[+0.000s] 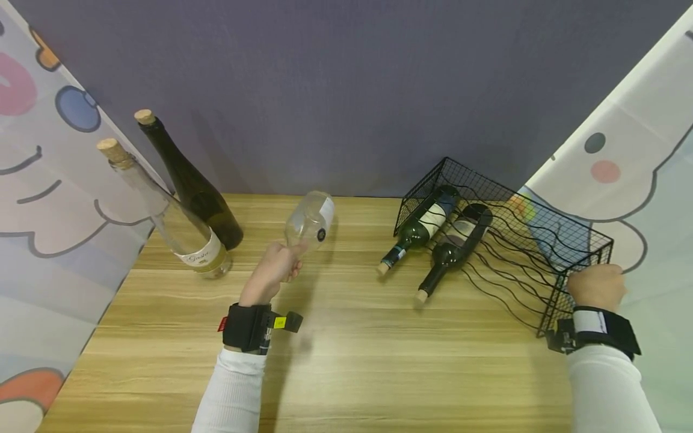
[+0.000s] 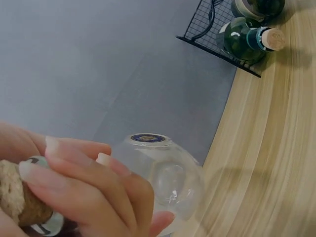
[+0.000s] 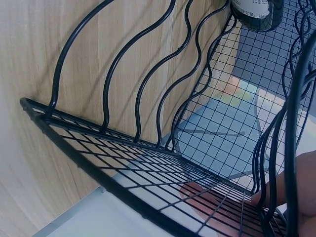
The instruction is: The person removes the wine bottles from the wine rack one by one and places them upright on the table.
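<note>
My left hand grips a clear glass bottle by its neck, its base pointing toward the back wall. In the left wrist view a cork shows beside the curled fingers, with the bottle's round body beyond them. At the far right, my right hand holds the end of a black wire wine rack. Fingers curl about the rack's mesh end in the right wrist view. Two dark corked bottles, one with a white label and one beside it, lie in the rack, necks facing forward.
On the left stand a tall dark corked bottle and a clear corked bottle with a white label. A grey-blue wall backs the wooden table. Cartoon-printed cloths hang on both sides.
</note>
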Tool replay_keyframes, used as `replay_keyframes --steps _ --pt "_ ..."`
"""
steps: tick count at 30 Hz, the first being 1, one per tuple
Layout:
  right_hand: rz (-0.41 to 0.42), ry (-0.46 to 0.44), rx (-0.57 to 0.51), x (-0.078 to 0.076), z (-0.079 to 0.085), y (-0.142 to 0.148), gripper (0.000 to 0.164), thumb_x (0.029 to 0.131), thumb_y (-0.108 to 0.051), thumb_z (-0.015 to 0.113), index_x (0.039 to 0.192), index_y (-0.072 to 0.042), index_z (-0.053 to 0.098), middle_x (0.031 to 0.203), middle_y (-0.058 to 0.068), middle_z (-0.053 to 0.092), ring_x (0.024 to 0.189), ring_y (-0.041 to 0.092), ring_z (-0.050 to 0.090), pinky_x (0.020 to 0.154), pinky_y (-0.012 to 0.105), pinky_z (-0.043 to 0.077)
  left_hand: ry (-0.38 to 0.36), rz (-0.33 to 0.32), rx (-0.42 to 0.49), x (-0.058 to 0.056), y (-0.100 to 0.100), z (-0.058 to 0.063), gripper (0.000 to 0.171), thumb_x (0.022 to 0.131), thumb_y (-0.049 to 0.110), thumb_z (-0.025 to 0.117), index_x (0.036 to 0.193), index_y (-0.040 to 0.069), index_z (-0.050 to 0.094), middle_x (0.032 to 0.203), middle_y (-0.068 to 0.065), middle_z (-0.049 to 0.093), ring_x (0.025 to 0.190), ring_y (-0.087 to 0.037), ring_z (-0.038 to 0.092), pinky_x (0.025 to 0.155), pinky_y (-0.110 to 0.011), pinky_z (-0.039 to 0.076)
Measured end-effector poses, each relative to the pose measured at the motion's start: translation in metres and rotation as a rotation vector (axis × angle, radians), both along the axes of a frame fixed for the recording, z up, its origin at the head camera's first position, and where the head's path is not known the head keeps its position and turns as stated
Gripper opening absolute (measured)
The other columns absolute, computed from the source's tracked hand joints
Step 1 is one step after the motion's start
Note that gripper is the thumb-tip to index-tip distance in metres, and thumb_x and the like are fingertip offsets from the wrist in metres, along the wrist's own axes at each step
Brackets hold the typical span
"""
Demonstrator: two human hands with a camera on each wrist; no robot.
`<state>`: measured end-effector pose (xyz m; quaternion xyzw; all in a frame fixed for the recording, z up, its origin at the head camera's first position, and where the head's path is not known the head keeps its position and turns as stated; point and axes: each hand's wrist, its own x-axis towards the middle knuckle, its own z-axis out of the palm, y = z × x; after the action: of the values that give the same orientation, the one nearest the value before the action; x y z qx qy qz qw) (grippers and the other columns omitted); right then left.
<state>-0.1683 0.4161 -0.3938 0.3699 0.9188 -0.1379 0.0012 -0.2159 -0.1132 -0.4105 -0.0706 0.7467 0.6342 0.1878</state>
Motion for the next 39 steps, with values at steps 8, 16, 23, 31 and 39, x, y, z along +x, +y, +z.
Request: replay_keyframes --steps 8,16,23,31,39 --pt "0.006 -0.022 -0.002 -0.001 -0.003 0.003 0.063 0.089 -0.012 0.043 0.126 0.036 0.026 0.122 0.051 0.038 0.113 0.065 0.045 0.092 0.063 0.047 -0.004 -0.062 -0.026 0.004 -0.004 0.000 0.030 0.102 0.030 0.051 0.085 0.005 0.054 0.068 0.003 0.047 0.056 -0.008 0.042 0.053 -0.019 0.035" --pt "-0.062 -0.001 -0.084 -0.001 -0.003 0.004 0.064 0.092 -0.015 0.041 0.130 0.033 0.024 0.127 0.052 0.037 0.117 0.065 0.043 0.091 0.063 0.048 -0.010 -0.106 -0.039 0.003 -0.007 -0.001 0.028 0.103 0.026 0.049 0.082 0.008 0.053 0.066 0.002 0.048 0.056 -0.009 0.043 0.053 -0.020 0.037" --pt "-0.076 -0.006 -0.099 -0.002 -0.002 0.005 0.065 0.093 -0.017 0.040 0.131 0.033 0.022 0.129 0.053 0.037 0.119 0.065 0.043 0.091 0.063 0.048 -0.003 -0.143 -0.130 0.002 -0.006 0.001 0.029 0.103 0.027 0.049 0.099 0.000 0.058 0.067 0.001 0.051 0.057 -0.010 0.042 0.054 -0.022 0.036" --pt "-0.100 -0.004 -0.132 0.000 -0.002 0.004 0.066 0.094 -0.019 0.042 0.132 0.032 0.022 0.132 0.053 0.035 0.120 0.065 0.042 0.091 0.063 0.048 0.001 -0.129 -0.202 0.003 -0.003 0.003 0.030 0.101 0.026 0.050 0.109 -0.002 0.055 0.078 -0.003 0.056 0.059 -0.011 0.046 0.055 -0.023 0.038" --pt "-0.095 0.007 -0.114 -0.002 0.000 0.004 0.065 0.092 -0.017 0.040 0.131 0.032 0.023 0.130 0.054 0.037 0.119 0.065 0.043 0.091 0.063 0.048 0.088 -0.077 -0.261 0.005 -0.002 0.013 0.051 0.098 0.020 0.053 0.136 -0.013 0.041 0.095 -0.011 0.053 0.063 -0.016 0.053 0.057 -0.024 0.045"
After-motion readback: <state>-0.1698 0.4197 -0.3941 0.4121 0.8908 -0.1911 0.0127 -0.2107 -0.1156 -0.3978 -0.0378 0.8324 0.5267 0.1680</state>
